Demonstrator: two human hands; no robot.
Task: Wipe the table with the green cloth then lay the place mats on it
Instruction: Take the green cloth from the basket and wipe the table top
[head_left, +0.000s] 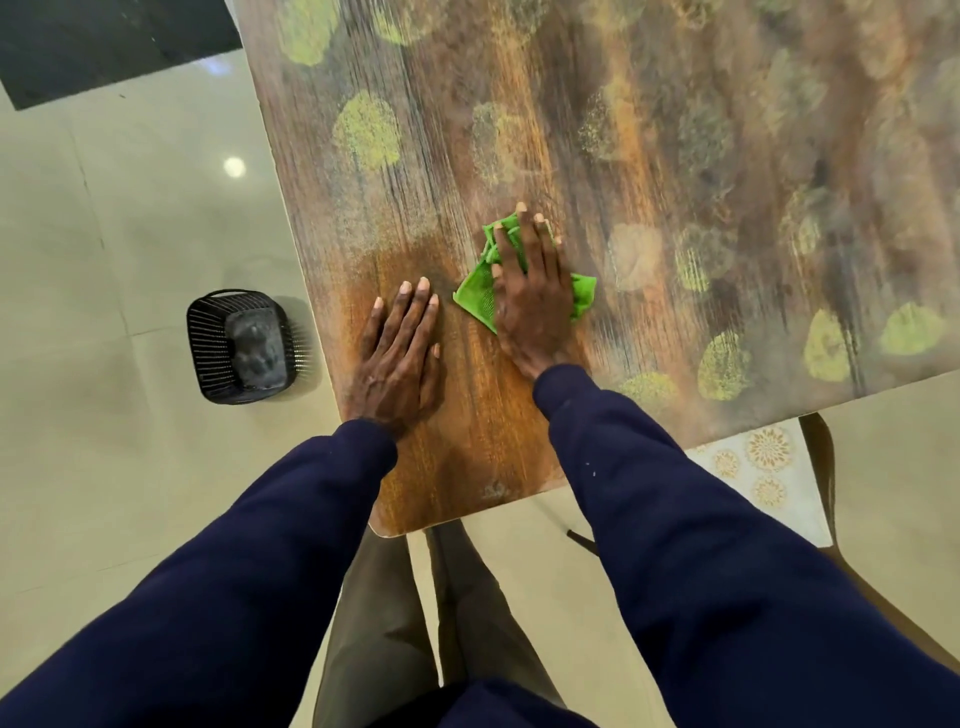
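Mid-wipe, your right hand (530, 306) presses the crumpled green cloth (475, 296) with straight fingers (525, 234), left hand (400, 348) flat beside; next, sweep beyond your fingertips.

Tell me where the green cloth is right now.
In the head view the green cloth lies on the table near its near-left corner, under the flat right hand, just right of the left hand.

Sleeves (701, 545) are navy blue; trousers (374, 634) olive-brown.

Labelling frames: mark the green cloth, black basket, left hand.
green cloth (475, 295): head view, bare left corner.
black basket (205, 340): head view, ribbed left wall.
left hand (400, 358): head view, back of hand.
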